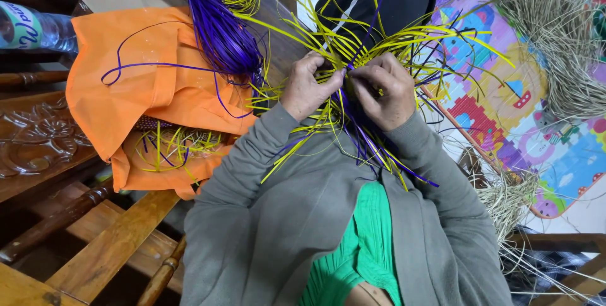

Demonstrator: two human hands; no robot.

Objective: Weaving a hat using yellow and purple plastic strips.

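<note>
**A:** Where do we locate the work piece relative to the fingers?

**B:** We see the woven start of yellow and purple strips [346, 69] at the centre of the view, directly between the left hand [307, 89] and the right hand [384, 91]. Both hands meet at its middle. Loose yellow strip ends fan out to the left, right and far side; purple ends trail toward the near side, over the grey sleeves.

**A:** What is the state of the fingers?

**B:** We read the left fingers [328, 82] as narrow, pinched on the strips at the weave's centre. The right fingers [366, 78] are curled in, also closed on the strips, touching the left fingertips or just beside them; we cannot tell which.

**A:** What surrounds the work?

**B:** To the left we note an orange cloth bag [145, 85], with a bundle of purple strips [221, 28] lying across its far right edge and a few yellow strips in its opening. A plastic bottle [35, 28] lies at far left. A carved wooden bench [38, 142] carries the bag. To the right, a colourful play mat [524, 91] covers the floor, with a heap of dried grass [555, 34] at far right.
</note>
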